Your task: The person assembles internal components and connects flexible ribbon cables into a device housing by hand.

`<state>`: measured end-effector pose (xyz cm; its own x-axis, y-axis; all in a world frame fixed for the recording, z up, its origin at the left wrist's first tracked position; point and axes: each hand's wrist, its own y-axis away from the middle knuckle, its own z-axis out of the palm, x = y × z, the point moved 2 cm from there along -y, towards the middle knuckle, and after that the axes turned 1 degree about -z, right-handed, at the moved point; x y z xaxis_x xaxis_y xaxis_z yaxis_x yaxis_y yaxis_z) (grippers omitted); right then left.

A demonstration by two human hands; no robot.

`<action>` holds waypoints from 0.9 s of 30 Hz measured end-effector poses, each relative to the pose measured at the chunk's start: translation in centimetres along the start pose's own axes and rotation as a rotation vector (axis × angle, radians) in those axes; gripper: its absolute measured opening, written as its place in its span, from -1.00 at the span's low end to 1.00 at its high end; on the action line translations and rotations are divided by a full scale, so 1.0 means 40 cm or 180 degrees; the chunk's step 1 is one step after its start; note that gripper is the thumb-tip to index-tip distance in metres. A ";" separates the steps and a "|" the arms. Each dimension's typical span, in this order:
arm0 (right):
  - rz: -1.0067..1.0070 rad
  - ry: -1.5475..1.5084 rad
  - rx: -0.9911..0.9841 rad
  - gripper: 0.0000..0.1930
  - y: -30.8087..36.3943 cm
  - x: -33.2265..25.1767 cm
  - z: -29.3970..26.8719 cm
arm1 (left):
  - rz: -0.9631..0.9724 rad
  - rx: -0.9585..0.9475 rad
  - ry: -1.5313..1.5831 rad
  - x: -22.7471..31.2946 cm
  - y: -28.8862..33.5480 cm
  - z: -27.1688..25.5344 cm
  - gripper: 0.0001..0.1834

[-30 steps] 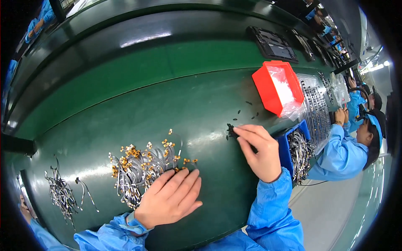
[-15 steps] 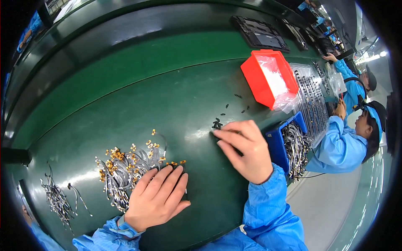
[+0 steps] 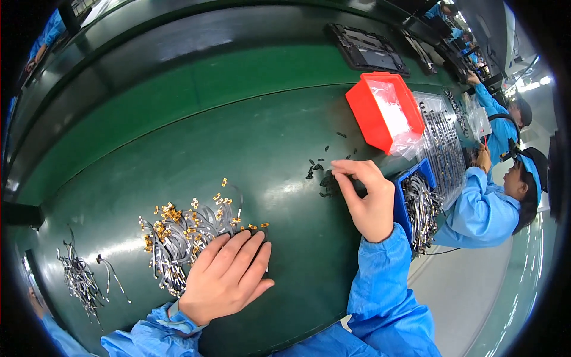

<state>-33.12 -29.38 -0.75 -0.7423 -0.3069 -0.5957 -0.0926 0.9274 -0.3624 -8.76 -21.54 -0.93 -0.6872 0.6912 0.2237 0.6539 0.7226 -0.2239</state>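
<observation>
My left hand lies flat with its fingers stretched out, over the near right edge of a heap of short grey flex cables with gold-coloured connector ends. Whatever is under its palm is hidden. To the right, my right hand has thumb and forefinger pinched together, beside a scatter of small black parts. Anything between those fingertips is too small to make out. More black pieces lie partly hidden beneath this hand.
A red bin with clear plastic bags stands at the back right. Nearer is a blue bin full of cables, beside clear trays. A smaller cable bunch lies far left. Co-workers in blue sit at the right.
My right hand has moved up and to the right, its thumb and forefinger closing into a pinch. More black parts now show beside it. My left hand has hardly moved.
</observation>
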 end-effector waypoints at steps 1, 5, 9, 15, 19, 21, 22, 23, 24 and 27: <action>-0.0006 0.0001 0.0053 -0.81 0.001 0.004 -0.003 | 0.0005 -0.0005 -0.0006 -0.001 0.000 0.000 -0.50; 0.0174 0.0053 0.0030 -0.83 0.004 0.015 0.000 | 0.0018 -0.0005 0.0034 -0.003 0.003 0.007 -0.50; -0.0495 0.0238 0.0034 -0.82 -0.004 0.002 -0.004 | 0.0011 -0.0021 0.0032 -0.003 0.000 0.004 -0.50; -0.0578 0.0320 -0.0318 -0.84 0.002 -0.004 0.013 | -0.0006 -0.0021 0.0038 -0.001 -0.002 0.000 -0.50; -0.0716 0.0424 -0.0246 -0.87 -0.002 -0.007 0.018 | -0.0016 -0.0036 0.0043 -0.002 -0.002 0.001 -0.50; -0.0881 0.0494 -0.0157 -0.87 0.001 -0.022 0.016 | -0.0025 -0.0045 0.0044 -0.002 -0.003 0.003 -0.50; -0.1043 0.0572 -0.0067 -0.86 0.005 -0.030 0.016 | -0.0012 -0.0007 0.0049 0.000 -0.004 0.005 -0.50; -0.1048 0.0556 -0.0070 -0.86 0.009 -0.036 0.025 | 0.0003 0.0032 0.0054 0.001 -0.005 0.006 -0.50; -0.1129 0.0508 -0.0180 -0.85 0.014 -0.046 0.040 | 0.0010 0.0017 0.0037 0.000 -0.005 0.005 -0.50; -0.1153 0.0268 -0.0324 -0.83 0.024 -0.059 0.055 | -0.0011 0.0009 -0.0005 -0.002 0.000 -0.001 -0.51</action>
<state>-29.99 -28.24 -1.27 -0.7009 -0.6038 -0.3797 -0.4210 0.7799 -0.4631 -8.69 -21.60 -0.91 -0.6901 0.6886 0.2229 0.6506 0.7251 -0.2258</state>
